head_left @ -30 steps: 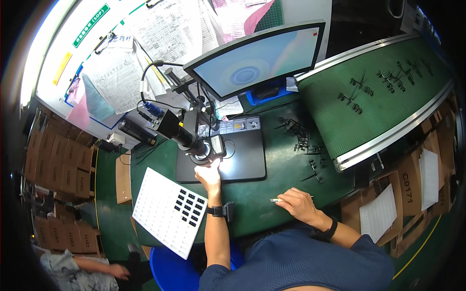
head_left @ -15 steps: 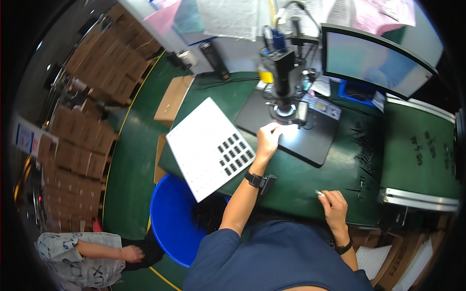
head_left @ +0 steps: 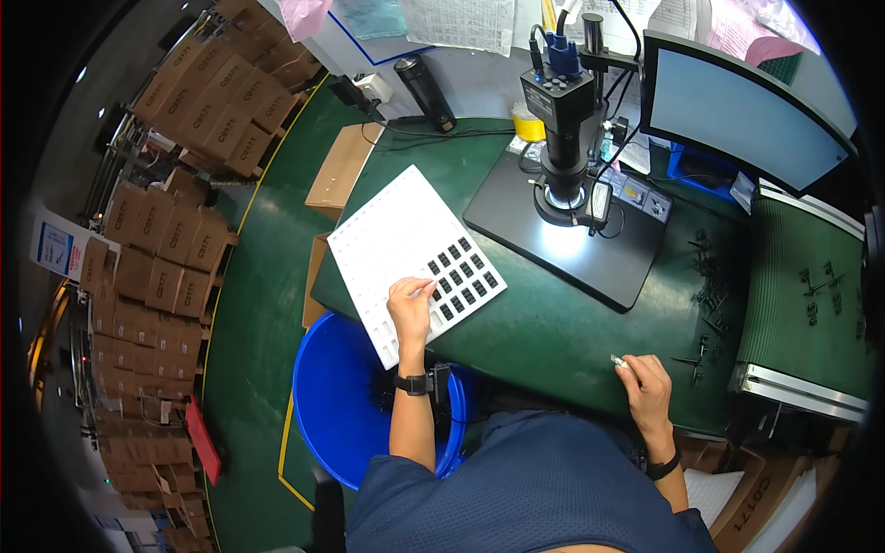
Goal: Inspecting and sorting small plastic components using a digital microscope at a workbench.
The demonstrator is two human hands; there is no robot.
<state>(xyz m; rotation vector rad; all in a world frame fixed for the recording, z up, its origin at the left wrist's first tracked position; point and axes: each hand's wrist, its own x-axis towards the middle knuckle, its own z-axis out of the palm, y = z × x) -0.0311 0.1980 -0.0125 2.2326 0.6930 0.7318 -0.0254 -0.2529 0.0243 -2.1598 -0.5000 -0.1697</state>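
My left hand is over the white tray, fingertips pinched together beside the rows of small black parts in its slots. Whatever sits between those fingertips is too small or hidden to make out. On the right, near the table's front edge, my right hand is closed round a small silvery-white object, its tip poking out past the thumb. A digital microscope stands beyond the tray, its ring light shining on a black base plate.
A monitor stands at the back right. Loose black sprue-like pieces lie on the table beside a green conveyor belt. A blue bin is below the tray. At the back are a black flask and yellow tape.
My left hand has moved from under the microscope, leftward and nearer, to the tray. The right hand keeps its hold. The monitor's blurred picture has become plain, and a person at lower left is out of view.
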